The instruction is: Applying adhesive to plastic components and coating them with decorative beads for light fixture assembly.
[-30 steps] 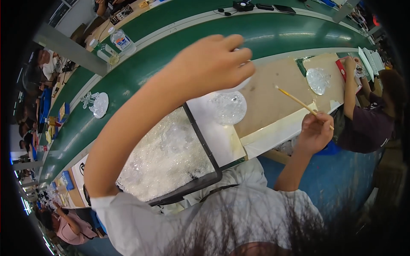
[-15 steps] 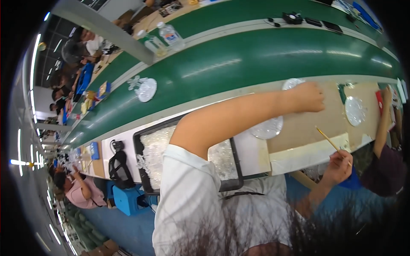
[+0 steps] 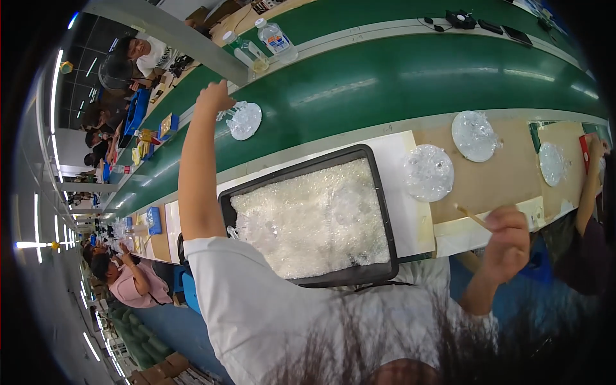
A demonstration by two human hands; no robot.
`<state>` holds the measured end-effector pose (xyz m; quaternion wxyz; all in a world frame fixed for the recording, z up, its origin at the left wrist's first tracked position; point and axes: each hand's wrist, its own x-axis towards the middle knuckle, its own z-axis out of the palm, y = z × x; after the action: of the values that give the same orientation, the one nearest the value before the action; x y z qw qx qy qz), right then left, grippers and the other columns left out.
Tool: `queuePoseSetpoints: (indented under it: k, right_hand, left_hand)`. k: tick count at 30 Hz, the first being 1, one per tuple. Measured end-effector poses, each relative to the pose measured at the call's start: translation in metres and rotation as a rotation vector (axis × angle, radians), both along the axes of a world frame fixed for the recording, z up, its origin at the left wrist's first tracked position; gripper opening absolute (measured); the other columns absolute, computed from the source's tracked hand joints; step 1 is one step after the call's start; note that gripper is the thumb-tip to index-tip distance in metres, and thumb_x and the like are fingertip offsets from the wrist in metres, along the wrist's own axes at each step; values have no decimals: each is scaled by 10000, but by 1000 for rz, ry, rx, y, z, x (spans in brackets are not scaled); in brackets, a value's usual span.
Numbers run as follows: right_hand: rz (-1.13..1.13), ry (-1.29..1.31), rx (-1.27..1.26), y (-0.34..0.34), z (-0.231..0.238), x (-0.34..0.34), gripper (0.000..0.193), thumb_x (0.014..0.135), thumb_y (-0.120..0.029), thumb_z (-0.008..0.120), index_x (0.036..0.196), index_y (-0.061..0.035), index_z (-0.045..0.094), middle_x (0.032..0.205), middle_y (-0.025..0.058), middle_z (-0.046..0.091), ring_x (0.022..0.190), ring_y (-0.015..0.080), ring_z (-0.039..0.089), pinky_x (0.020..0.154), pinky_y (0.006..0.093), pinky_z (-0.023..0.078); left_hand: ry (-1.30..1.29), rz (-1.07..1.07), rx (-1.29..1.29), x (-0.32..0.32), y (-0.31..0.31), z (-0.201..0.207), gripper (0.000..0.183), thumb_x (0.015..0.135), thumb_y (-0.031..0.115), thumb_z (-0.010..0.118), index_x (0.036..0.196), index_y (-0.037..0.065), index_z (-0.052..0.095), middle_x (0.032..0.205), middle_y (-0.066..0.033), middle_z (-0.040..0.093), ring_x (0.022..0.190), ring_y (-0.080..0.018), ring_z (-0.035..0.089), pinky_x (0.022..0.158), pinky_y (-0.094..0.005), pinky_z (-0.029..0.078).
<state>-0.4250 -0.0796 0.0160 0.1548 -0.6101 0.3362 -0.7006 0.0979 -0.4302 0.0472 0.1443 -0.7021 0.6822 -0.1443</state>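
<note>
Near edge of counter [image 3: 487, 186]: our right hand [image 3: 510, 240] is closed around a thin wooden stick [image 3: 471, 217], tip aimed at the counter. Just beyond, the black tray [image 3: 378, 192] heaped with clear plastic pieces; a clear round disc [image 3: 428, 172] lies just beside its right side, two more discs further right. Far out, across the counter's far edge, our left hand [image 3: 215, 97] reaches over the green belt [image 3: 398, 77], fingers curled loosely, touching a clear disc [image 3: 244, 120] there; whether it grips, we cannot tell. We judge: set that disc flat, mid-belt, release cleanly, keep stick clear of tray.
</note>
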Motion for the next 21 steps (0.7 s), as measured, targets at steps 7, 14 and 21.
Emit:
queuePoseSetpoints:
  k: [7, 14, 21]
  right_hand:
    - [344, 1206, -87, -73, 39, 138, 151, 733, -151, 660, 877, -106, 668, 918, 56, 663, 721, 177, 603, 493, 297, 497]
    - [537, 1554, -435, -94, -8, 173, 104, 658, -160, 659, 690, -91, 587, 690, 3, 545, 661, 162, 586, 484, 282, 466]
    - [269, 1333, -662, -69, -4, 140, 271, 700, -75, 639, 947, 27, 682, 1044, 167, 684, 652, 127, 554, 477, 229, 408]
  left_hand:
    - [153, -197, 139, 29, -13, -30, 297, 738, 168, 737, 985, 27, 649, 1034, -220, 667, 1020, -395, 629, 873, -459, 519]
    - [200, -351, -84, 2, 48, 14, 175, 778, 42, 612, 946, 6, 646, 959, -249, 655, 945, -425, 631, 813, -486, 519]
    - [325, -558, -398, -69, 205, 73, 106, 738, -43, 571, 842, -36, 591, 804, -222, 646, 784, -426, 648, 698, -480, 541]
